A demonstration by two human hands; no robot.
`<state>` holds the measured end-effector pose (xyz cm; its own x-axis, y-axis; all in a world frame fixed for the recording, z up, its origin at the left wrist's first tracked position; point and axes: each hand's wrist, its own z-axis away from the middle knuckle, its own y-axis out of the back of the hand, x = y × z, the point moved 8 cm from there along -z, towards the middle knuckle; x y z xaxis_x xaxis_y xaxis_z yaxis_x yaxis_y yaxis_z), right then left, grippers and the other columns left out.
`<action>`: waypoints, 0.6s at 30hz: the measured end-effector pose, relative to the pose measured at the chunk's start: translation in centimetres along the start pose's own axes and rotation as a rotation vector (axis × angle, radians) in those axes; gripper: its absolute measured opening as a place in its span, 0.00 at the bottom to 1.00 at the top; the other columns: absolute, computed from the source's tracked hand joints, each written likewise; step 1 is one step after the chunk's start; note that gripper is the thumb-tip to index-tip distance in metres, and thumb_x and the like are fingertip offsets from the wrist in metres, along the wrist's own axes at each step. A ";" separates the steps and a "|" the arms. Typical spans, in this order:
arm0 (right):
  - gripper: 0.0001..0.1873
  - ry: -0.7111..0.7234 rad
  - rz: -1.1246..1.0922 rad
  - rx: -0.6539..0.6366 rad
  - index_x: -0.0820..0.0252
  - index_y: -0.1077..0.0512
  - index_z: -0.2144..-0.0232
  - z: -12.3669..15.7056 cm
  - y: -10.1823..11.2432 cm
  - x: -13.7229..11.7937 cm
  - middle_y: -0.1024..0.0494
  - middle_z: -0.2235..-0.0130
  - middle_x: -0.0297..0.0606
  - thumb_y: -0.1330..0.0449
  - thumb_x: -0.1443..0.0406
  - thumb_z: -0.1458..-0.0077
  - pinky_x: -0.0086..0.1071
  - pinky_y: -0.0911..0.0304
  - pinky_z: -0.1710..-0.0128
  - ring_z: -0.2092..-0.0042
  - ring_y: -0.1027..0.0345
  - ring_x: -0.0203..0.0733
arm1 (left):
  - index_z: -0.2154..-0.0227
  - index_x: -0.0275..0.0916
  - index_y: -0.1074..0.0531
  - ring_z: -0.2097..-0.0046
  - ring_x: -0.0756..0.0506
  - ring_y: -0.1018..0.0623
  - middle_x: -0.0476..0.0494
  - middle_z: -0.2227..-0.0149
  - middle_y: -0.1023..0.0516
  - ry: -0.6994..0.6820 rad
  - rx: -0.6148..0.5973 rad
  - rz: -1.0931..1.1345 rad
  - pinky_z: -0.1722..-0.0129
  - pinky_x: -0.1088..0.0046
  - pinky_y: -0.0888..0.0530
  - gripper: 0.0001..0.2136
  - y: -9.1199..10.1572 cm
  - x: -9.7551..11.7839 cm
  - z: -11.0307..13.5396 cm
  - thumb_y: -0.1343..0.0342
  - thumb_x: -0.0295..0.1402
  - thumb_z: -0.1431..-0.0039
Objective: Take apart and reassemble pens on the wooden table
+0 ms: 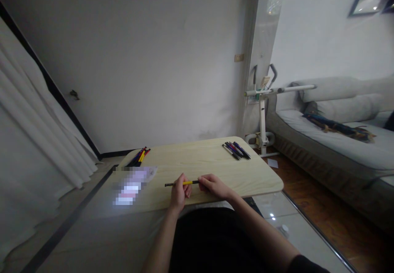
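A thin yellow pen [187, 182] with dark ends lies level between my two hands, just above the near part of the wooden tabletop [191, 158]. My left hand [180, 192] is closed around its barrel, and the dark end sticks out to the left. The fingertips of my right hand [212, 185] pinch the other dark end. At the table's far right lies a group of several dark pens [236, 150]. Toward the far left is another bunch of pens [141, 156], some yellow, red and dark.
A pixelated bright patch [129, 189] covers something on the table's left side, beside a clear plastic piece [151, 174]. Beyond the table stand a white exercise machine [262, 117] and a grey sofa [335, 150]. A white curtain [33, 113] hangs at left.
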<state>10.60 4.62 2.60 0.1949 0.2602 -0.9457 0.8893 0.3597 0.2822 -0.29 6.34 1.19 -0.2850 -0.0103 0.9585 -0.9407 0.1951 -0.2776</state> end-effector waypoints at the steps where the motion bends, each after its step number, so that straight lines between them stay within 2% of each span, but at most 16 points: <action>1: 0.28 -0.003 0.006 -0.002 0.64 0.36 0.80 0.0 0.0 0.0 0.40 0.82 0.30 0.57 0.47 0.46 0.25 0.53 0.80 0.79 0.50 0.29 | 0.89 0.40 0.50 0.87 0.54 0.45 0.55 0.91 0.49 -0.008 0.000 0.007 0.85 0.77 0.47 0.22 0.0 0.0 0.0 0.58 0.47 0.47; 4: 0.28 -0.013 0.032 -0.009 0.64 0.35 0.80 0.1 -0.1 0.1 0.40 0.82 0.30 0.58 0.47 0.46 0.25 0.53 0.80 0.80 0.50 0.29 | 0.89 0.40 0.50 0.87 0.54 0.45 0.55 0.91 0.49 -0.021 -0.003 0.008 0.85 0.76 0.47 0.21 0.1 0.1 0.0 0.59 0.47 0.47; 9: 0.29 -0.013 0.055 -0.022 0.62 0.41 0.84 0.2 -0.1 -0.1 0.42 0.84 0.29 0.59 0.47 0.47 0.25 0.54 0.80 0.81 0.52 0.29 | 0.89 0.40 0.51 0.87 0.54 0.45 0.55 0.91 0.49 -0.005 -0.012 -0.019 0.85 0.77 0.47 0.21 0.0 -0.1 0.0 0.58 0.47 0.47; 18: 0.28 0.013 0.101 -0.007 0.62 0.43 0.85 0.1 0.0 -0.2 0.44 0.84 0.28 0.60 0.47 0.46 0.25 0.54 0.80 0.81 0.53 0.29 | 0.90 0.40 0.50 0.87 0.55 0.45 0.54 0.91 0.49 -0.020 0.004 -0.025 0.86 0.77 0.47 0.22 0.0 0.0 -0.1 0.57 0.47 0.48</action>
<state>10.66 4.45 2.77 0.2779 0.3074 -0.9101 0.8624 0.3374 0.3773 -0.31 6.44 1.14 -0.2646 -0.0345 0.9637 -0.9484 0.1905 -0.2535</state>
